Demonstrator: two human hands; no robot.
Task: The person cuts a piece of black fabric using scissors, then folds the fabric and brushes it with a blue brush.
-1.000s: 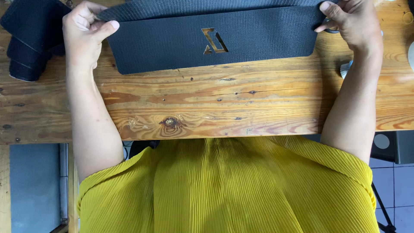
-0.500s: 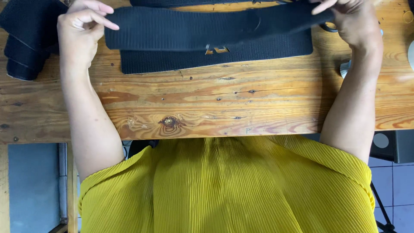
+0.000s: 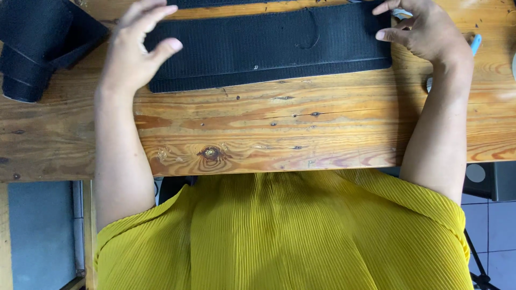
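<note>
Head view: folded black ribbed fabric strip (image 3: 269,48) lies flat on the wooden table (image 3: 269,129). Left hand (image 3: 131,51), fingers spread, holds nothing at its left end; right hand (image 3: 424,32), fingers loosely open, touches its right end. Black fabric roll (image 3: 32,48) far left.

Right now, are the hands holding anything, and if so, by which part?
Nothing is gripped. The left hand is open with fingers spread over the left end of the folded black fabric; the right hand rests open at its right end.

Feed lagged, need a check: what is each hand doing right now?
Left hand: open, fingers spread, holding nothing, at the black fabric's left end.
Right hand: open, fingertips at its right end.
</note>
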